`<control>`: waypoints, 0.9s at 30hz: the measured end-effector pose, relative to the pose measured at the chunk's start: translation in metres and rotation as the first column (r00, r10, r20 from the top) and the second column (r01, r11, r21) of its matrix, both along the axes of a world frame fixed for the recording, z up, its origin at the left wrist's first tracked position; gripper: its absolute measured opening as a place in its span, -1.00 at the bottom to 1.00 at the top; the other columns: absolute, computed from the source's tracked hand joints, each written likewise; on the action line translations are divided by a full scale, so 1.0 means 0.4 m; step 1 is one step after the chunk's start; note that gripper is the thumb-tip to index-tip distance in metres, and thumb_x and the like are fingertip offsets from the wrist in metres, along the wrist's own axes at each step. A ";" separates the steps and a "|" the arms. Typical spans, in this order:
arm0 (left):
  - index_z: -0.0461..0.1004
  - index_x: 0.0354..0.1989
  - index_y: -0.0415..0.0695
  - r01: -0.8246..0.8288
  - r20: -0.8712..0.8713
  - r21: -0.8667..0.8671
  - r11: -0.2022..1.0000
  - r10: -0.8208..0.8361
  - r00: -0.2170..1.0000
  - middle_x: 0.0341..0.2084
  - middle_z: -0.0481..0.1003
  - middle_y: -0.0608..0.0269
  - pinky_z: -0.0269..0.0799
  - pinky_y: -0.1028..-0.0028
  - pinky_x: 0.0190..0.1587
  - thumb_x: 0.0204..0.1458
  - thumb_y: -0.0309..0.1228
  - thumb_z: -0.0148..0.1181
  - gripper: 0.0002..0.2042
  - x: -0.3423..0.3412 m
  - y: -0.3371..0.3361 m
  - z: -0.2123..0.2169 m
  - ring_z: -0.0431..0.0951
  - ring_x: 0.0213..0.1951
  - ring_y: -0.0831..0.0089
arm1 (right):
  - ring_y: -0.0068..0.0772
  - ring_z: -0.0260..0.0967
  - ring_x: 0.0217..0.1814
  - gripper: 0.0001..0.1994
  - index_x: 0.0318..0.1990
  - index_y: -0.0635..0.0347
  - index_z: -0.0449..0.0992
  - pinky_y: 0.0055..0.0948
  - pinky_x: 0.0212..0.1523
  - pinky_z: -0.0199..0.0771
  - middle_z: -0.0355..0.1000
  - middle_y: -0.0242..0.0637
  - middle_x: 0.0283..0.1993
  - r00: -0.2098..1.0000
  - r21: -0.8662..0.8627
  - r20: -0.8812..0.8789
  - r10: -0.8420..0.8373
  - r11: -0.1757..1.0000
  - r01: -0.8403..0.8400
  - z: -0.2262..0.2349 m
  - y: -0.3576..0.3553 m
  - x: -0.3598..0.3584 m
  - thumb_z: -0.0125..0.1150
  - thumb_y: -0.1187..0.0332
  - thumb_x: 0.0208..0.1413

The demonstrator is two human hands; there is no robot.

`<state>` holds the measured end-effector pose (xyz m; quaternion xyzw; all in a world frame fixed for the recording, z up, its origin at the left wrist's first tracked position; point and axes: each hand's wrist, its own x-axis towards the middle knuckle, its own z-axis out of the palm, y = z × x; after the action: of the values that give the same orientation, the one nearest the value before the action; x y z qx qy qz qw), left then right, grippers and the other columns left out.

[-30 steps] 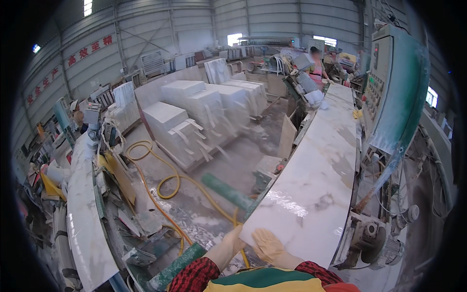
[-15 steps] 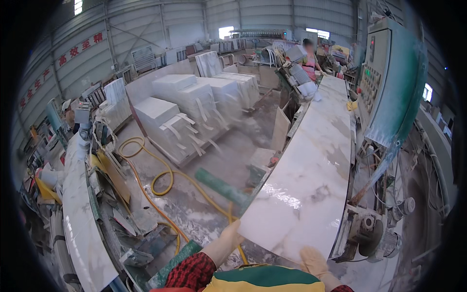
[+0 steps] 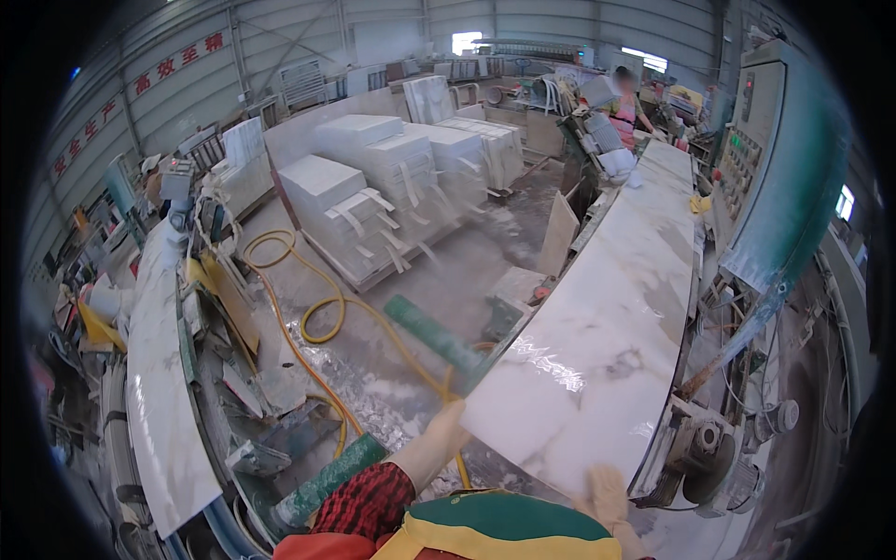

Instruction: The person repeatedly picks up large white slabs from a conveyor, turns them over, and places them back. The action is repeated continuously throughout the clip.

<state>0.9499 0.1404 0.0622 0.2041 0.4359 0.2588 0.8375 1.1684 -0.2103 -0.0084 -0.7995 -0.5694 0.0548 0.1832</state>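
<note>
Slab point(image 3: 579, 392) lies left of cabinet point(image 3: 793, 159). Likely heavy, stiff, brittle, slick; take near corners. Left hand point(image 3: 439, 431) at near-left corner, right hand point(image 3: 608, 495) at near edge; can't tell if fingers grip.

Right machine bed point(image 3: 493, 366): veined pale slab point(image 3: 597, 355) lies flat, covering most of bed's width; bright glare toward left edge, near end. Left machine bed point(image 3: 190, 359): second pale slab point(image 3: 161, 401) lies lengthwise. Floor point(image 3: 422, 294) between beds: yellow hose point(image 3: 323, 342) loops by left bed's inner edge; pale block stacks point(image 3: 369, 168) stand toward beds' far ends.
</note>
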 end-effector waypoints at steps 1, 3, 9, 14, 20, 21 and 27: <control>0.39 0.34 -0.12 -0.016 -0.003 0.019 1.000 0.016 1.000 0.23 0.53 0.18 0.51 0.22 0.27 0.43 -0.25 0.08 -0.61 -0.007 0.005 -0.021 0.56 0.25 0.27 | 0.40 0.11 0.58 -0.16 0.41 0.41 0.33 0.24 0.61 -0.02 0.27 0.29 0.47 0.998 -0.009 -0.012 0.066 0.998 -0.066 0.005 0.074 -0.013 0.30 -0.12 0.18; 0.40 0.34 -0.04 -0.022 0.009 0.051 0.998 0.022 1.000 0.21 0.55 0.22 0.56 0.22 0.22 0.42 -0.20 0.12 -0.60 0.000 0.011 -0.061 0.60 0.21 0.28 | 0.39 0.06 0.60 -0.09 0.46 0.38 0.28 0.22 0.62 -0.05 0.22 0.28 0.50 0.986 -0.019 -0.035 0.165 0.986 -0.165 0.029 0.193 -0.047 0.33 -0.16 0.14; 0.24 0.47 -0.20 0.131 -0.171 0.205 0.970 -0.096 0.981 0.33 0.46 -0.01 0.43 0.11 0.33 0.43 -0.10 0.11 -0.42 -0.042 0.023 -0.156 0.52 0.29 0.04 | 0.30 0.12 0.58 -0.32 0.43 0.21 0.34 0.12 0.58 0.07 0.25 0.11 0.49 0.942 -0.017 0.159 0.296 0.955 -0.298 -0.008 0.357 -0.063 0.26 0.14 0.18; 0.15 0.53 -0.23 -0.135 -0.218 0.110 0.985 0.156 0.963 0.54 0.17 -0.06 0.47 0.06 0.33 0.36 -0.22 0.23 -0.33 -0.185 -0.025 -0.143 0.43 0.36 -0.08 | 0.24 0.08 0.59 -0.37 0.49 0.19 0.27 0.13 0.62 -0.02 0.20 0.05 0.54 0.946 -0.010 0.144 0.292 0.956 -0.294 -0.003 0.370 -0.059 0.08 0.36 0.23; 0.42 0.17 -0.06 -0.481 -0.510 0.056 0.875 0.439 0.740 -0.01 0.52 0.18 0.55 0.19 -0.04 0.37 -0.21 0.24 -0.69 -0.564 -0.181 -0.312 0.58 -0.07 0.22 | 0.17 -0.11 0.74 -0.33 0.60 0.15 0.11 0.13 0.71 -0.26 0.02 0.03 0.68 0.937 -0.269 0.121 0.327 0.920 -0.286 -0.007 0.387 -0.065 -0.01 0.31 0.34; 0.46 0.01 -0.02 -0.528 -0.555 0.053 0.848 0.465 0.690 -0.21 0.53 0.27 0.55 0.29 -0.21 0.37 -0.23 0.23 -0.80 -0.629 -0.229 -0.312 0.58 -0.24 0.34 | 0.20 -0.07 0.71 -0.32 0.58 0.19 0.14 0.12 0.70 -0.22 0.07 0.10 0.65 0.929 -0.156 0.146 0.339 0.935 -0.317 -0.041 0.387 -0.058 0.03 0.31 0.31; 0.50 0.02 -0.09 -0.706 -0.609 0.071 0.704 0.591 0.529 -0.26 0.55 0.26 0.58 0.33 -0.31 0.37 -0.12 0.20 -0.70 -1.023 -0.480 -0.364 0.60 -0.31 0.34 | 0.27 -0.10 0.71 -0.24 0.59 0.28 0.10 0.03 0.72 -0.22 0.08 0.17 0.64 0.915 -0.228 0.186 0.357 0.922 -0.313 -0.010 0.385 -0.034 0.06 0.46 0.18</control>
<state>0.5407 -0.0514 -0.0833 0.0177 0.7391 0.4337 0.5151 1.1548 -0.0564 -0.0123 -0.7046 -0.7073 0.0502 0.0271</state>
